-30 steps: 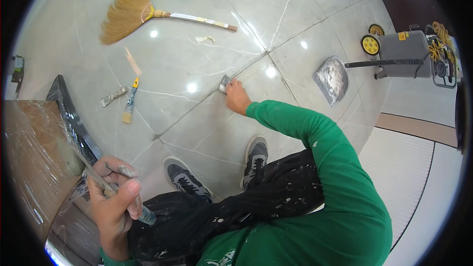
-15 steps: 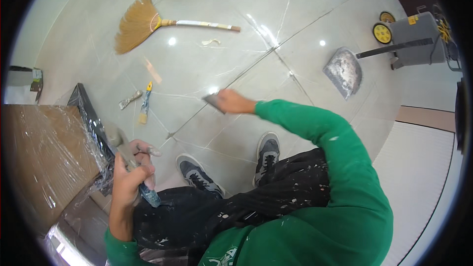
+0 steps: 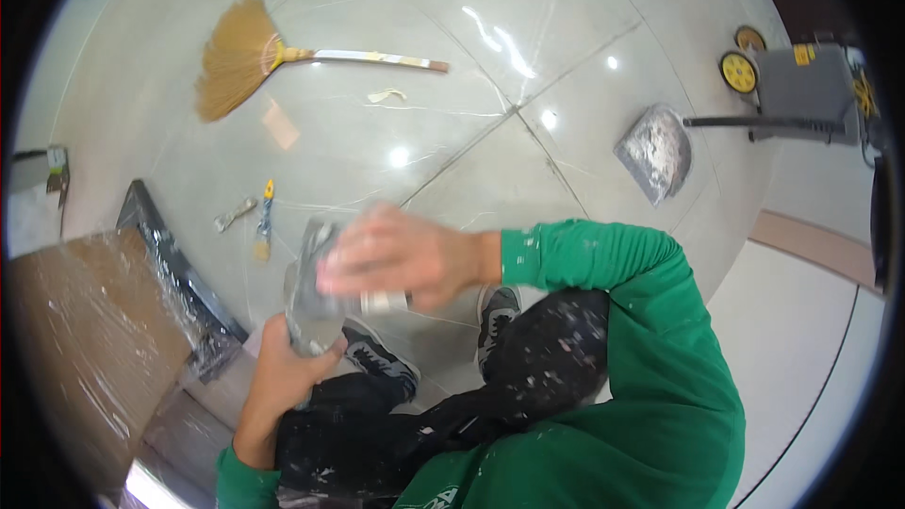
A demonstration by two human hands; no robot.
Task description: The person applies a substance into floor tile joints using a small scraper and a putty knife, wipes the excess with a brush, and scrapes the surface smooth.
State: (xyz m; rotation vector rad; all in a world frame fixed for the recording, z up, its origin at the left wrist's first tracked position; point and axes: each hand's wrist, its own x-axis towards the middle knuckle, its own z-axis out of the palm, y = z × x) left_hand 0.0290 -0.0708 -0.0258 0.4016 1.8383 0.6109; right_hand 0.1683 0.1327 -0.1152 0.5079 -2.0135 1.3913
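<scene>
My left hand (image 3: 283, 375) is closed around a putty knife whose wide blade (image 3: 319, 332) carries grey paste. Blurred by motion, my right hand (image 3: 405, 254) is closed on a flat grey scraper (image 3: 319, 243). The scraper meets or overlaps the putty knife's blade just above my left thumb; exact contact is hard to make out. Much of the scraper is behind my right fingers, and most of the putty knife's handle is covered by my left hand. Both tools are held over my shoes (image 3: 382, 358), above the grey tiled floor.
A straw broom (image 3: 240, 57) lies at the far left. Two brushes, one with a yellow-tipped handle (image 3: 266, 217) and a smaller one (image 3: 236, 215), rest on the floor. A dustpan (image 3: 655, 155) with white debris and a wheeled grey case (image 3: 806, 94) are at right. Plastic-wrapped cardboard (image 3: 94, 320) stands at left.
My right hand has come from the floor joint leftward and nearer, bringing the scraper to the putty knife. My left hand has moved slightly right, and the putty knife is now more upright.
</scene>
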